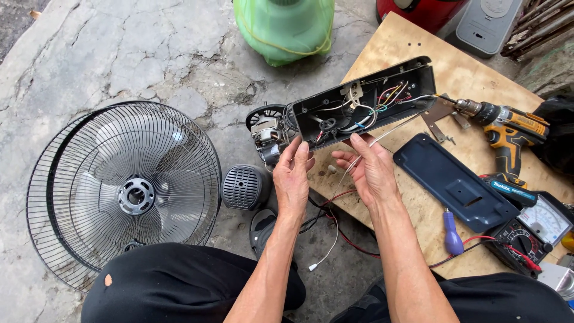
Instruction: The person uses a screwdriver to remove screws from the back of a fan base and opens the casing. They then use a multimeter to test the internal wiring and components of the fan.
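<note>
Cracked concrete floor lies under us; our left hand [291,173] fingers pinch the open fan housing [366,100], right hand [372,168] fingers loosely curl around its white wire [391,130], mid wiring inspection.

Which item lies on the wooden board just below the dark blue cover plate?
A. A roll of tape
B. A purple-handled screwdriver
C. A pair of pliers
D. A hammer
B: a purple-handled screwdriver lies on the wooden board just below the dark blue cover plate, beside the meter with red leads.
</note>
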